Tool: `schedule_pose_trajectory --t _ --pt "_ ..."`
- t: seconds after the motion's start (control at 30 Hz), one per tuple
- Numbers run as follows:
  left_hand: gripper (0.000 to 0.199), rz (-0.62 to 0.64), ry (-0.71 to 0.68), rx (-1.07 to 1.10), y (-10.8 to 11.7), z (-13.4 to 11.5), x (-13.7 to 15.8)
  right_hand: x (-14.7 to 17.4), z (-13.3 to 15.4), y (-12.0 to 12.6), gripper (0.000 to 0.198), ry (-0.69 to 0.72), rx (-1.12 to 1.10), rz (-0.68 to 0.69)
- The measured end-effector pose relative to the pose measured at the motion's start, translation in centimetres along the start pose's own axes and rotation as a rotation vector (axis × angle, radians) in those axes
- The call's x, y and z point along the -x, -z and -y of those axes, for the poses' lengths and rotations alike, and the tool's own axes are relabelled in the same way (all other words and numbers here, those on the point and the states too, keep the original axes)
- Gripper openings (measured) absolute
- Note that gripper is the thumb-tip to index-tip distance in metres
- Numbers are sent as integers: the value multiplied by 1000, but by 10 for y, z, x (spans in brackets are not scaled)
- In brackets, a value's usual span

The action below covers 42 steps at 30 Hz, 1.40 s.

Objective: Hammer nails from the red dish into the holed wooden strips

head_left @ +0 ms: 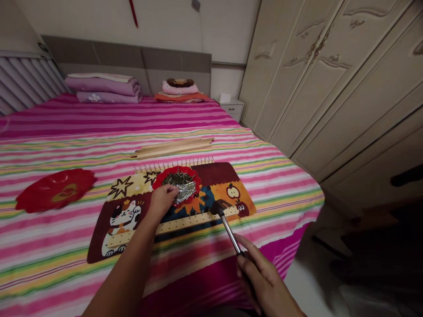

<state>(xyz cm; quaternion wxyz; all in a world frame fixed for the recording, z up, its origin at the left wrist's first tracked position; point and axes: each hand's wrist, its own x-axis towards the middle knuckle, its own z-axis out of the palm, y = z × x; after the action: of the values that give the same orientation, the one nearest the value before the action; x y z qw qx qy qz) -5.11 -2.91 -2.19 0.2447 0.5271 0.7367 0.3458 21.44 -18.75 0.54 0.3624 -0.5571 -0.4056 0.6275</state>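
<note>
My left hand (162,199) reaches to the near rim of a red scalloped dish (159,179) full of loose nails (181,180). Its fingers are pinched together at the pile; what sits between the fingertips is too small to make out. My right hand (261,273) grips the dark handle of a hammer (230,231), whose black head rests over the wooden strip (181,222). This pale strip has rows of dark dots and lies across a patterned mat (211,171); my left forearm hides part of it. Behind the dish, another strip (161,167) bears a row of upright nails.
Several bare wooden strips (175,147) lie beyond the mat on the striped bed (264,167). An empty red tray (56,189) is at the left. Folded bedding (105,88) is stacked by the headboard (172,64). A wardrobe (317,75) stands at the right.
</note>
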Motion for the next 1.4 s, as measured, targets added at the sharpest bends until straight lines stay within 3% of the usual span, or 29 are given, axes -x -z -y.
schedule_pose_trajectory --t 0.13,0.33,0.57,0.7,1.13,1.4 --pt "39 23 70 458 11 -2 14 2 2 -2 52 -13 -23 6" --pt "42 91 98 598 18 -3 43 7 3 -6 53 -5 -9 18" --pt "41 140 185 563 -3 9 69 7 2 -8 57 7 25 30" --pt "34 132 132 525 -14 16 71 7 4 -9 58 -12 33 39" --pt "27 62 45 271 -10 17 78 7 5 -11 59 -33 18 89" --pt "20 9 -17 190 -17 22 87 -2 1 -17 44 50 105 200"
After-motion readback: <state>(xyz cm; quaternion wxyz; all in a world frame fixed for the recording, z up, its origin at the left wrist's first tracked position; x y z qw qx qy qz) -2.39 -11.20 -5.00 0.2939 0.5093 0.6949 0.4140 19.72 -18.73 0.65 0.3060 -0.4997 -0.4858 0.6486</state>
